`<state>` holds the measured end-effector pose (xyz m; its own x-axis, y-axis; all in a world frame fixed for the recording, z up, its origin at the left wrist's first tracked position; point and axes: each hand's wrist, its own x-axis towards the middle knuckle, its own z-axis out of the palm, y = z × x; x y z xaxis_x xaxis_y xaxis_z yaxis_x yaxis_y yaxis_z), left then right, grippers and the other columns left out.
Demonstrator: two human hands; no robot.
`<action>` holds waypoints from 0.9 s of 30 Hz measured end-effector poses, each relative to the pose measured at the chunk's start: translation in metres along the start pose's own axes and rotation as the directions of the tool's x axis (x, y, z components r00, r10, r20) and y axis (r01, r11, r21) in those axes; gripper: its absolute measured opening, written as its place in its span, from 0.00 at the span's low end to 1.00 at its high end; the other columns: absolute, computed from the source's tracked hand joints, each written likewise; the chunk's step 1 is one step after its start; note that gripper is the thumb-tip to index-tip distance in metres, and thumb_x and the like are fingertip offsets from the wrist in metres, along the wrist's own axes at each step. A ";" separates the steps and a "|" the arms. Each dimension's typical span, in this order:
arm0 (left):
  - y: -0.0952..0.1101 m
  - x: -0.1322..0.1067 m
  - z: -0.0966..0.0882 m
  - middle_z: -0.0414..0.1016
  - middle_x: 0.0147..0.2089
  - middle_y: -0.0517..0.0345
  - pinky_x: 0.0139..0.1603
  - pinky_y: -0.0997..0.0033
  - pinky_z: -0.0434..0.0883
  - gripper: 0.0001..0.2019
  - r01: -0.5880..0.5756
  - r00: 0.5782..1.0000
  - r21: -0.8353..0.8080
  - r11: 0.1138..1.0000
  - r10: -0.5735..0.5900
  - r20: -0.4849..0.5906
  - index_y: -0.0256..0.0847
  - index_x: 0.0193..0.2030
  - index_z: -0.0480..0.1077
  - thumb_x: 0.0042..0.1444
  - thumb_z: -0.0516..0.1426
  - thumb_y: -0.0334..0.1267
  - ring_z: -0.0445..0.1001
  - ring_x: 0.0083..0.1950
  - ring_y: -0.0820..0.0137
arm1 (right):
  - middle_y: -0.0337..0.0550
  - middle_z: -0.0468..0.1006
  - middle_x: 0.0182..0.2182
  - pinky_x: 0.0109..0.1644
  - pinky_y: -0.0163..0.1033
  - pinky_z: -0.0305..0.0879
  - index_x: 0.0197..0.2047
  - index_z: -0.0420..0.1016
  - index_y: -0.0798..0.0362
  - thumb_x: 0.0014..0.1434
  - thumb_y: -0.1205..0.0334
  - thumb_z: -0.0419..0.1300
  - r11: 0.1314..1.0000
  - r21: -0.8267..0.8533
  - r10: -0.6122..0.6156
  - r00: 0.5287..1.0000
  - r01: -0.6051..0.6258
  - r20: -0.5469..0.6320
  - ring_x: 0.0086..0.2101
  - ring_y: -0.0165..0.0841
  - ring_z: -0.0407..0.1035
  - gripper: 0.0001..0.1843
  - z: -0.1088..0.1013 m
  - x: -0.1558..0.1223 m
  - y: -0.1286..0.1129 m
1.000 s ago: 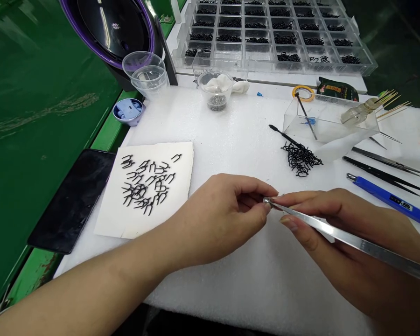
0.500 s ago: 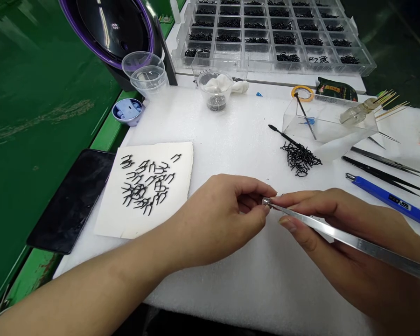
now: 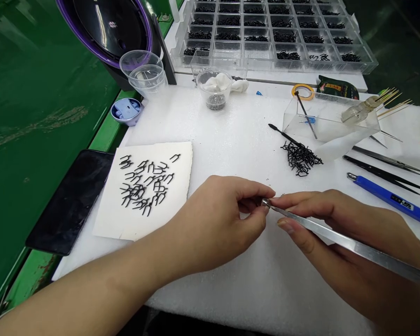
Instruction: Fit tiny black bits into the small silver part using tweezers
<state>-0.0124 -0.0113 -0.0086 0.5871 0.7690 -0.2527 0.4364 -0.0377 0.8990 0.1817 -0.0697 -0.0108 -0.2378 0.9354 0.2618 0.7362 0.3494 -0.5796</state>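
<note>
The long flat silver metal tool [image 3: 353,243] gripped in the right hand [image 3: 339,233] has slid its tip slightly further between the left hand's [image 3: 217,224] fingers [image 3: 262,190], which have loosened, widening the gap under the forefinger.

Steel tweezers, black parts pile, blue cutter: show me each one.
steel tweezers [image 3: 339,240]: head view, middle of the shaft.
black parts pile [image 3: 301,158]: head view, centre of the heap.
blue cutter [image 3: 388,199]: head view, middle of the handle.

I see a bench [image 3: 238,135] padded in white foam. Directly on it lie a paper sheet [image 3: 126,224] at left, a dark phone [image 3: 70,200] touching its edge, a loose heap of black clips [image 3: 301,158] mid-right, and a clear box [image 3: 329,126], black tweezers [image 3: 381,175] and a blue knife [image 3: 388,198] at right.
</note>
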 end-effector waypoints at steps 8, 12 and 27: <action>-0.003 0.000 0.003 0.82 0.35 0.58 0.35 0.71 0.71 0.10 -0.145 0.981 0.290 0.946 0.176 -0.084 0.41 0.39 0.80 0.60 0.55 0.32 0.77 0.35 0.70 | 0.35 0.85 0.43 0.43 0.38 0.78 0.43 0.74 0.45 0.63 0.63 0.61 0.995 -0.100 -0.015 1.000 0.014 -0.006 0.40 0.35 0.81 0.06 0.004 -0.003 -0.001; -0.007 0.001 0.006 0.81 0.33 0.58 0.33 0.71 0.69 0.09 -0.171 0.967 0.324 0.930 0.221 -0.126 0.39 0.36 0.80 0.59 0.57 0.30 0.76 0.32 0.72 | 0.37 0.85 0.43 0.46 0.37 0.79 0.43 0.75 0.47 0.63 0.64 0.61 0.983 -0.166 -0.079 0.996 0.073 -0.033 0.41 0.36 0.81 0.05 0.006 -0.006 -0.001; -0.008 0.000 0.004 0.83 0.40 0.63 0.41 0.73 0.74 0.14 -0.082 0.986 0.181 0.980 0.107 -0.129 0.43 0.50 0.80 0.61 0.57 0.33 0.79 0.39 0.73 | 0.37 0.86 0.40 0.50 0.30 0.75 0.37 0.77 0.51 0.61 0.67 0.66 0.990 -0.123 -0.091 0.984 0.072 -0.154 0.42 0.30 0.81 0.02 0.017 -0.001 -0.002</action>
<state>-0.0134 -0.0134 -0.0170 0.5371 0.8367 -0.1070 0.5030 -0.2158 0.8369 0.1699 -0.0707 -0.0230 -0.2036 0.8801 0.4289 0.7896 0.4066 -0.4595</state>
